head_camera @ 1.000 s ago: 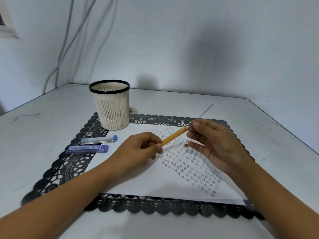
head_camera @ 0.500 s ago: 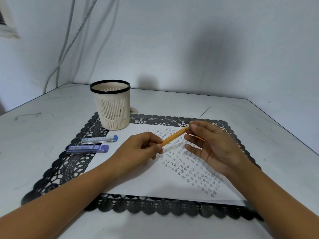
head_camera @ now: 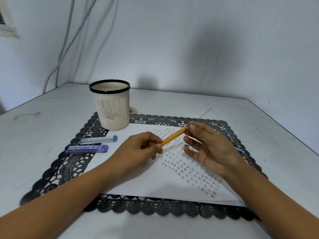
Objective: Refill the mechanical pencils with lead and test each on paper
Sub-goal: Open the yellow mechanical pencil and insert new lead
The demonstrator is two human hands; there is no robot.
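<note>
Slim orange pencil (head_camera: 173, 136) points to 2 o'clock; left hand (head_camera: 136, 152) fingers grip low, right hand (head_camera: 210, 149) fingers apparently pinch its top.

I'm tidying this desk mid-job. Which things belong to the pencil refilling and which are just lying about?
In use: orange mechanical pencil in left hand, right hand at its end; clear blue-capped lead case; purple lead case; white star-marked paper.
Lying about: cream slotted cup, black lace mat, grey wall cables.
</note>
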